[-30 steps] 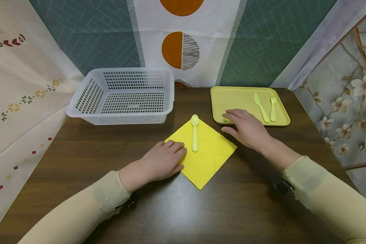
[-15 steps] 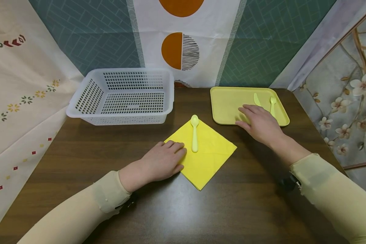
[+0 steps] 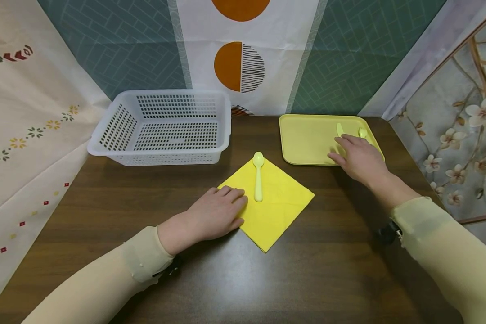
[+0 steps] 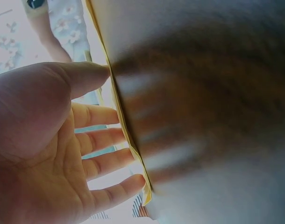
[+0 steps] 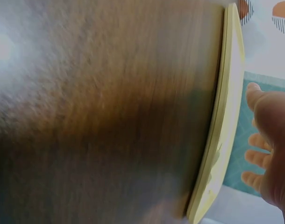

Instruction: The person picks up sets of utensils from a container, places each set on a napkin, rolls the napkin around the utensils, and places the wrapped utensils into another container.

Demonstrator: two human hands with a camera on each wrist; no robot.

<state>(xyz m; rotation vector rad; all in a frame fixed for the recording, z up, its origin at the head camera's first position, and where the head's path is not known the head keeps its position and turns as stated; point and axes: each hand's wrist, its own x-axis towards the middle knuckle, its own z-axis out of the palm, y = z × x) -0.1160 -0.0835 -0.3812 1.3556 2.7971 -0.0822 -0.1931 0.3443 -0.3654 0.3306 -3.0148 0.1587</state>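
Note:
A folded yellow napkin point(image 3: 275, 216) lies on the table with a pale yellow spoon point(image 3: 258, 177) on it. My left hand point(image 3: 216, 211) rests on the napkin's left corner, its fingertips touching the edge; the left wrist view shows the fingers point(image 4: 105, 163) spread along the napkin's side. Over the front right of a yellow tray point(image 3: 303, 139) hovers my right hand point(image 3: 360, 157), fingers extended and holding nothing. Beneath it, a yellow knife point(image 3: 339, 129) and fork point(image 3: 362, 132) lie in the tray, their handles hidden by the hand. In the right wrist view the tray point(image 5: 231, 93) is seen edge-on.
A white perforated plastic basket point(image 3: 166, 157) stands at the back left, with nothing inside. Patterned cloth point(image 3: 146, 45) hangs behind the table point(image 3: 243, 288), and more fabric hangs on both sides.
My right hand has moved right, from the tray's front left part to over the knife and fork, covering their handles. The left hand, napkin and spoon have stayed in place.

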